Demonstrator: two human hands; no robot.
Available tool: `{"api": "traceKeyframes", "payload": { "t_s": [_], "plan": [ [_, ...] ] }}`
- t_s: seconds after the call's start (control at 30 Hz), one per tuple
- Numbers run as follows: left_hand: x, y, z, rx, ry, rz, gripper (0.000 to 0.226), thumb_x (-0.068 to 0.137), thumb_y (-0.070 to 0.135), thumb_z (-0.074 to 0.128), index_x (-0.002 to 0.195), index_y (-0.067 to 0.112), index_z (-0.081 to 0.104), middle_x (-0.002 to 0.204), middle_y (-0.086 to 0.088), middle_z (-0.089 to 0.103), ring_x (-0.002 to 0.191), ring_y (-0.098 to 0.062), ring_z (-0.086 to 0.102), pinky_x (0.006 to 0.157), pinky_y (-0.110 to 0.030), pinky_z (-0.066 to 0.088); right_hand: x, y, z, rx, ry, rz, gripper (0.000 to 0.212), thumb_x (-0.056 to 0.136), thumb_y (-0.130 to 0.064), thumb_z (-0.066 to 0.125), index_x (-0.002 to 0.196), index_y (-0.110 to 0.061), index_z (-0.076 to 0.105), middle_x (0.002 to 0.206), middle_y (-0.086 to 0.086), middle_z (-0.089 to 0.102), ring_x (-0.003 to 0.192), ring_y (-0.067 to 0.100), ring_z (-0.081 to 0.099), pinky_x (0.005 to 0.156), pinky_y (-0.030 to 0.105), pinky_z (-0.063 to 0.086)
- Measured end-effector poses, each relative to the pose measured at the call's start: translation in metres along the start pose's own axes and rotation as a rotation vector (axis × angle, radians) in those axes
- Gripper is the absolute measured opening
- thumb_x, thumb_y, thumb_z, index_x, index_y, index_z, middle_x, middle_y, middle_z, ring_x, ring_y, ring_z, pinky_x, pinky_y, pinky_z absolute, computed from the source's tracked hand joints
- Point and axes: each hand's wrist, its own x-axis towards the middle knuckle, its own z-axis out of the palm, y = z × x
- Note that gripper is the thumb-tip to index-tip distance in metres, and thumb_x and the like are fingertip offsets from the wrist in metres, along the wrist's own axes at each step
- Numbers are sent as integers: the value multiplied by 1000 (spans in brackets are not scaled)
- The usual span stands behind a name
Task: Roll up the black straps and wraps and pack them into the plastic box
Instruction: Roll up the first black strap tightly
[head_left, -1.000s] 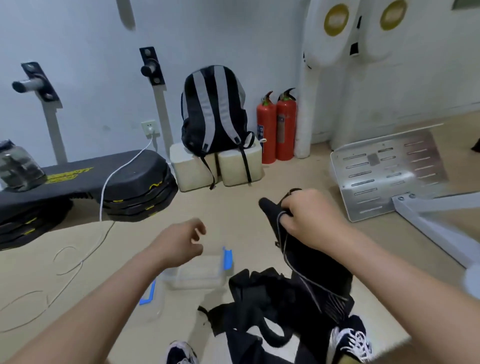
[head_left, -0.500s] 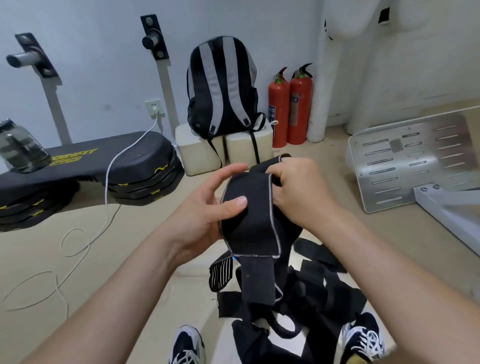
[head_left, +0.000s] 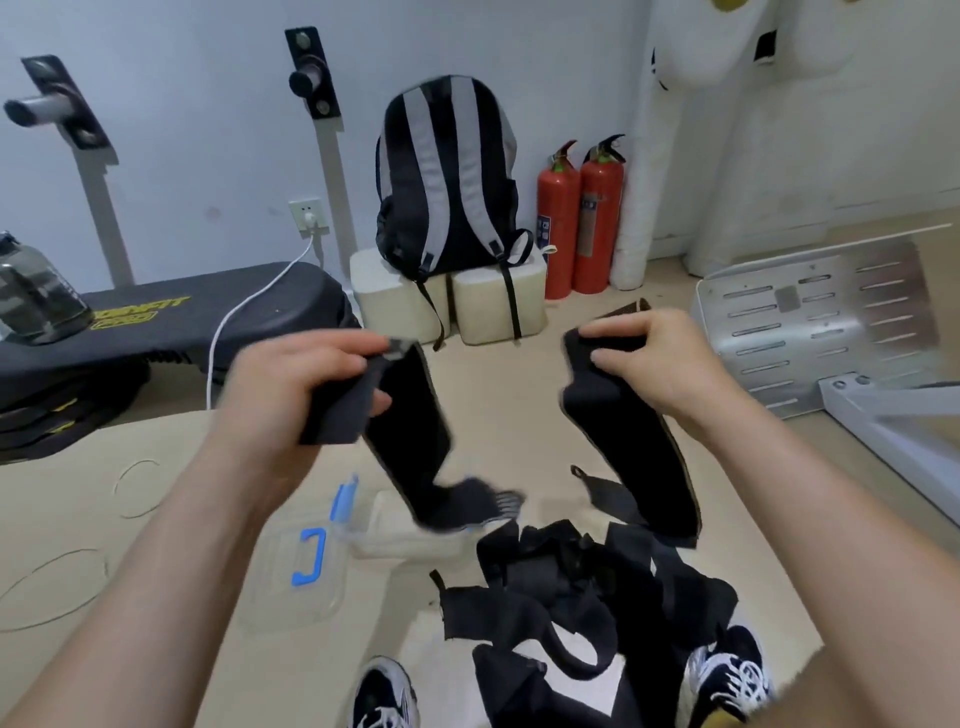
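**A wrap in each grip**

Yellow lettering on the black pad (head_left: 140, 312) far left ends in "FIT"; the rest blurs. Left grip (head_left: 296, 395) curls round the left wrap (head_left: 410, 431), right grip (head_left: 660, 364) pinches the right wrap (head_left: 623, 441), both raised and apart. Below, the plastic box (head_left: 410, 540) sits on the floor, black straps (head_left: 571, 587) heaped just right of it.

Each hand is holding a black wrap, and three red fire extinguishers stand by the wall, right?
Not quite: the head view shows two red fire extinguishers by the wall, not three. The rest holds: the left hand grips the left wrap and the right hand grips the right wrap.
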Motion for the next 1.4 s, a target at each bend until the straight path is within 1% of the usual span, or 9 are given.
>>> {"api": "traceKeyframes", "payload": {
  "t_s": [0.1, 0.27, 0.37, 0.6, 0.7, 0.8, 0.9, 1.1, 1.4],
  "plan": [
    [-13, -10, 20, 384, -242, -98, 12, 91, 21, 67, 96, 22, 78, 87, 5, 77, 81, -10, 71, 85, -30, 55, -11, -21, 7, 698, -102, 69, 33, 90, 5, 61, 115, -15, 71, 106, 3, 74, 82, 9, 70, 75, 18, 56],
    [-23, -34, 42, 885, -567, 13, 91, 61, 53, 85, 137, 51, 37, 118, 16, 55, 109, 4, 54, 97, -14, 43, -21, -38, 23, 1247, -219, 247, 27, 96, 2, 50, 112, -11, 68, 107, 14, 73, 78, 15, 71, 68, 27, 60],
    [-28, -48, 60, 714, -474, 75, 83, 58, 53, 83, 133, 50, 48, 123, 13, 58, 115, -2, 56, 103, -26, 44, -24, -48, 33, 1362, -274, 262, 24, 98, -1, 48, 115, -7, 64, 89, 12, 75, 66, 15, 69, 62, 26, 60],
    [-10, -46, 66, 219, -333, -53, 15, 78, 20, 78, 92, 15, 76, 83, 2, 76, 76, -12, 72, 71, -24, 56, -27, -56, 34, 1334, -373, 275, 35, 96, 2, 47, 127, -8, 60, 91, 10, 73, 65, 15, 70, 62, 26, 59],
    [-17, -38, 72, 186, -365, -115, 25, 81, 23, 72, 60, 12, 68, 51, 0, 59, 42, -10, 52, 45, -19, 42, -21, -51, 26, 902, -202, 203, 38, 99, 1, 47, 135, -10, 55, 107, 1, 65, 64, -1, 68, 54, 11, 51],
    [-14, -36, 74, 48, -270, -123, 24, 76, 33, 73, 62, 14, 72, 59, -7, 65, 56, -18, 59, 66, -31, 55, -16, -39, 21, 641, -189, 208, 44, 102, -34, 51, 144, -24, 48, 135, 2, 58, 96, 4, 64, 69, 14, 52],
    [-5, -33, 68, -128, -101, -200, 26, 84, 28, 71, 90, 2, 73, 88, -16, 72, 80, -24, 67, 87, -45, 56, -31, -33, 19, 620, -456, 180, 41, 95, -64, 45, 130, -44, 54, 122, -4, 69, 106, 14, 69, 89, 34, 57],
    [10, -30, 51, -289, 184, -255, 12, 90, 16, 70, 78, 13, 71, 73, 0, 73, 68, -11, 68, 70, -28, 58, -49, -16, 16, 445, -894, 52, 69, 74, -8, 75, 137, -23, 51, 125, 7, 68, 113, 23, 66, 98, 45, 53],
    [17, -36, 24, -264, 362, -201, 11, 88, 14, 73, 80, 9, 68, 65, 0, 72, 59, -12, 69, 64, -29, 60, -48, -4, 11, 672, -1164, 106, 49, 63, -4, 87, 110, -6, 71, 107, 12, 73, 93, 22, 72, 81, 30, 58]
  ]
}}
